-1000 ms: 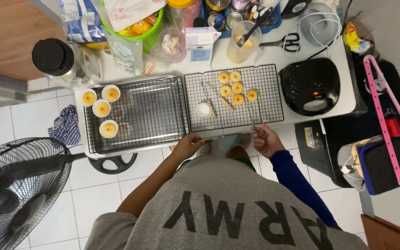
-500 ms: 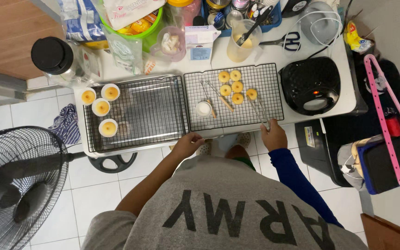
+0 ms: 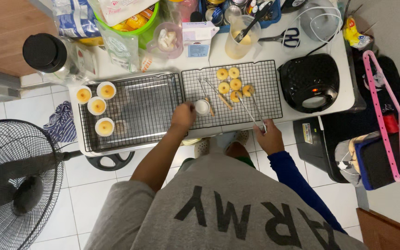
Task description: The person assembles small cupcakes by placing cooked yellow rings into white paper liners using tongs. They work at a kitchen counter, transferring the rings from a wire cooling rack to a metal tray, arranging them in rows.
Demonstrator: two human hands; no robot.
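My left hand (image 3: 184, 115) reaches over the seam between two wire cooling racks, fingers curled against the left side of a small white cup (image 3: 203, 107). Whether it grips the cup is unclear. My right hand (image 3: 269, 137), in a blue sleeve, holds metal tongs (image 3: 252, 107) at the table's near edge. The tong tips point at several small round yellow cakes (image 3: 231, 83) on the right rack (image 3: 265, 99). The left rack (image 3: 144, 115) carries several yellow cakes in white paper cups (image 3: 99, 105) at its left end.
A black round waffle-type maker (image 3: 310, 82) stands at the table's right end. Behind the racks are a measuring jug with batter (image 3: 239, 34), scissors (image 3: 287, 38), bags and a green bowl (image 3: 130, 21). A floor fan (image 3: 10, 185) stands at lower left and a pink hanger (image 3: 387, 115) at right.
My left hand has moved from the table's near edge up onto the racks to the white cup. My right hand has shifted right and now holds the tongs.
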